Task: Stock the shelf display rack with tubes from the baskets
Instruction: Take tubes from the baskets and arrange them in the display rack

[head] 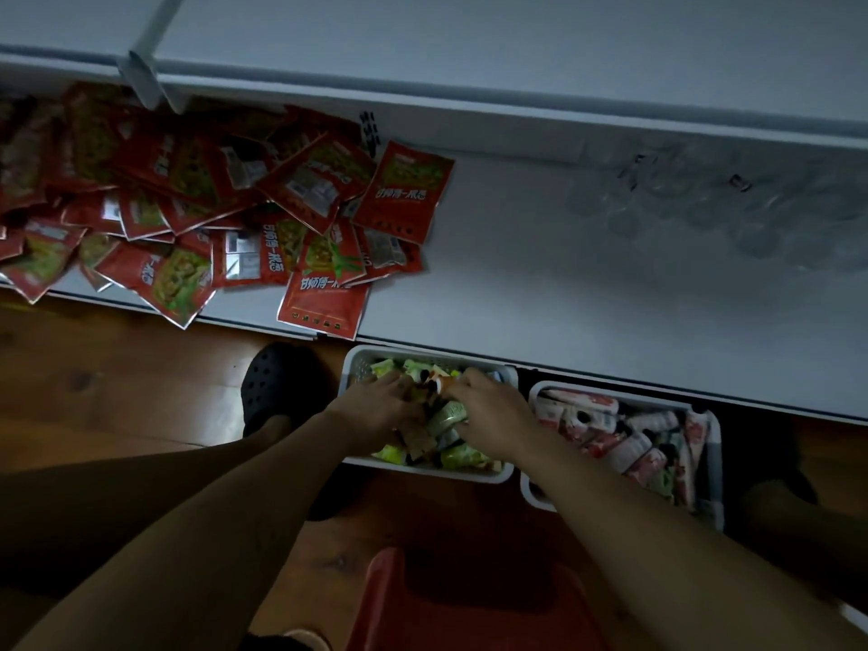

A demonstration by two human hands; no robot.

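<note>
Green tubes [462, 458] heaped in white basket [350, 368]; red-white tubes [606, 444] fill right basket [712, 462]; both partly under shelf [516, 284] edge.

Person, viewed from above: left hand [375, 406] and right hand [488, 415] bare, forearms uncovered; black perforated clog [282, 385] on the left foot.
</note>
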